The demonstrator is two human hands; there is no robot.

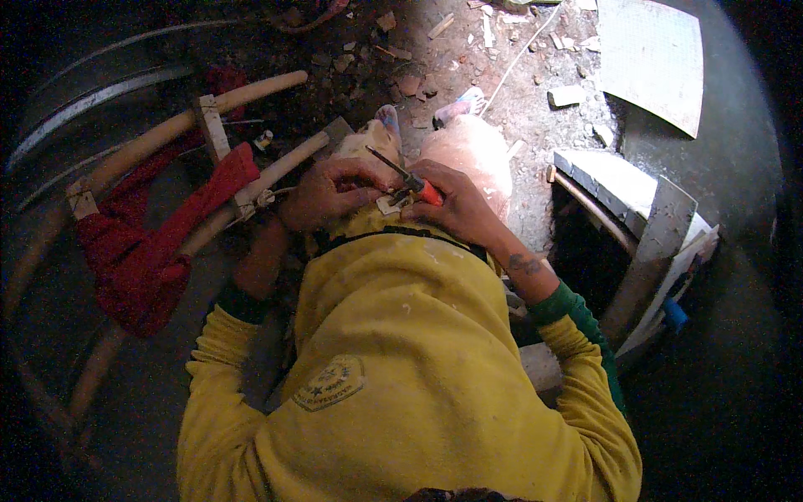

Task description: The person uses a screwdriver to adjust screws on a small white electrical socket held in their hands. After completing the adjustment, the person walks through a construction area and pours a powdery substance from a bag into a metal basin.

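My right hand [456,201] is closed round a screwdriver [431,193] with a red handle. Its thin dark shaft points up and to the left, away from my body. Below the shaft, between my hands, a small pale flat piece [388,204] lies over my lap, and darker bits beside it are too small to name. My left hand [335,194] is to the left of that piece, fingers bent and pinched together. What those fingertips grip cannot be made out. Both hands work just above the waist of my yellow top [401,301].
At left stands a wooden pole frame [276,163] with red cloth [138,272] draped over it. Wood scraps and rubble [410,84] litter the ground ahead. A pale sheet [652,63] lies at the far right, with boards [657,243] nearer my right arm. A thin white cord [519,63] crosses the ground.
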